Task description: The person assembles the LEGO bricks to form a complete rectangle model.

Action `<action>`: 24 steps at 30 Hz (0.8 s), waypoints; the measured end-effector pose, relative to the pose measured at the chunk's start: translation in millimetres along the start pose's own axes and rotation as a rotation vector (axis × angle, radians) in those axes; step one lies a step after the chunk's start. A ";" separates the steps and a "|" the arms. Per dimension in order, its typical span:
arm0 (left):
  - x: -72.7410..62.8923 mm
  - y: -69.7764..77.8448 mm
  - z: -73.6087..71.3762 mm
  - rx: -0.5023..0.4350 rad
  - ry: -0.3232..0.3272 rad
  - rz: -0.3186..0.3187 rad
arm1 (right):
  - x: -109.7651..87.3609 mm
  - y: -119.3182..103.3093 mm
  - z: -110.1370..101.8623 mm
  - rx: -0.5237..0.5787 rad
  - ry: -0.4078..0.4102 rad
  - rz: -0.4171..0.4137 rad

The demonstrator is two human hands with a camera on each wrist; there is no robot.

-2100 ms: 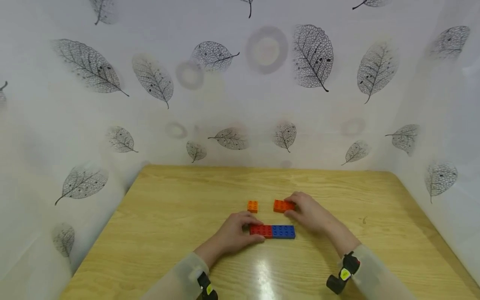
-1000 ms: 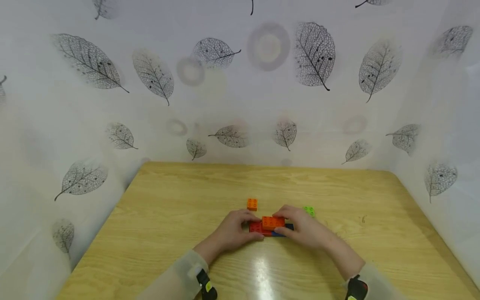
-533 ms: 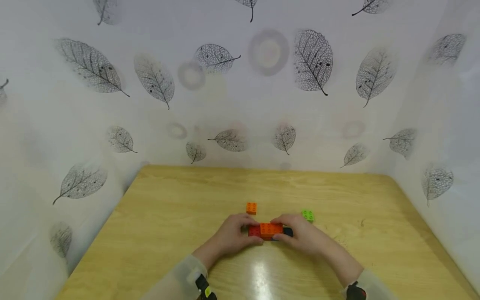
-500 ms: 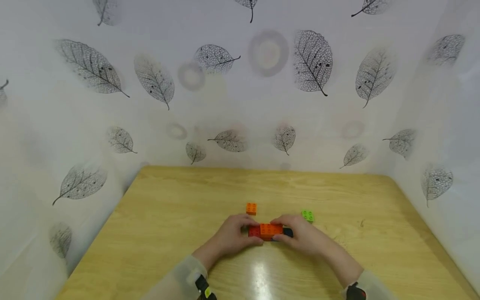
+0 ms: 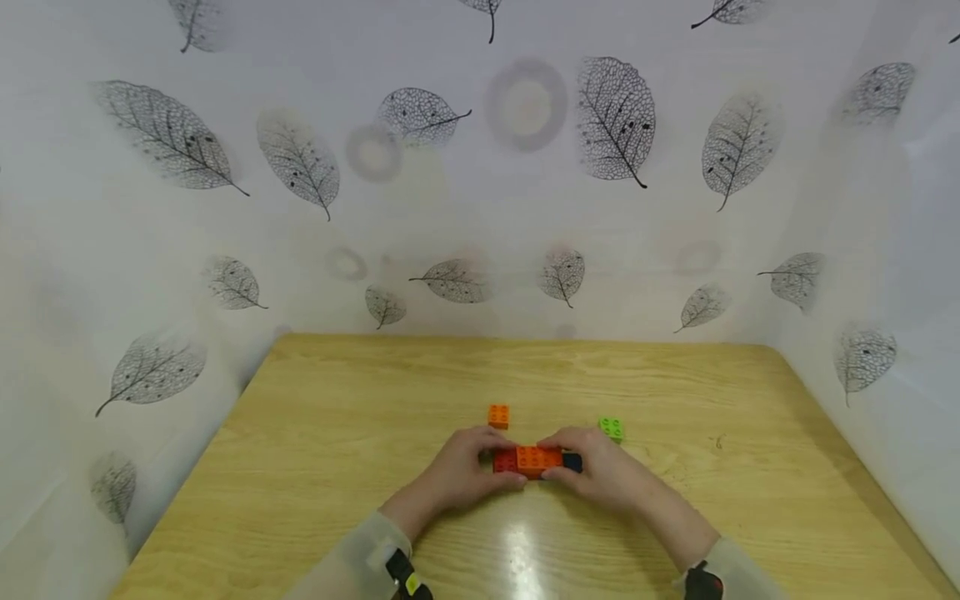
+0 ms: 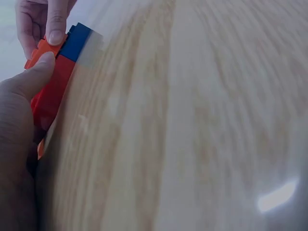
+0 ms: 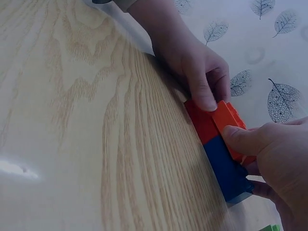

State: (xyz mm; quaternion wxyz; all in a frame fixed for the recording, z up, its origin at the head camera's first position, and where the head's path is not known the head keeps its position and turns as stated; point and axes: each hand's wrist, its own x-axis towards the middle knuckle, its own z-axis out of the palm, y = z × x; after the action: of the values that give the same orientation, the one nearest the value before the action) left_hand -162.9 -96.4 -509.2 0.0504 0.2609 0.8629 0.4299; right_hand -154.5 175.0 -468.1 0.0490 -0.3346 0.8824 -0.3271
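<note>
Pinching the newly moved oblong orange-red plastic brick (image 5: 534, 458), the right hand (image 5: 611, 475) bridges the red plastic brick (image 5: 506, 461) in the left hand's (image 5: 459, 471) grip to the blue plastic brick (image 7: 224, 168), well inside the worktop's (image 5: 337, 400) far edge.

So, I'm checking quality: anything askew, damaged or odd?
No brick looks broken. The top brick lines up across the red brick and blue brick. One small mark on the table, right of the green brick, stands out, darker than the wood; scratch or grain, unclear.

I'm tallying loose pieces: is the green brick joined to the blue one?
No, the green brick lies on the table, apart from the blue brick.
</note>
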 end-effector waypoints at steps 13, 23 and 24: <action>7.7 14.7 4.7 -0.224 0.034 0.128 | 1.0 1.6 -1.9 0.058 -0.014 0.014; 8.9 13.1 7.1 -0.225 0.028 0.092 | -4.9 5.7 -5.9 0.129 -0.013 0.071; 9.2 13.0 7.1 -0.231 0.030 0.087 | -4.4 6.2 -5.5 0.129 -0.007 0.066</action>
State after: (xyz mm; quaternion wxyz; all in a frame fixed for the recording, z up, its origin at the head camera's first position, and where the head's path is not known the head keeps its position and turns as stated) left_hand -163.3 -80.4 -502.4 0.0483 0.2841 0.7961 0.5321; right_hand -156.2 184.2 -468.2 0.0845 -0.3027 0.8698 -0.3803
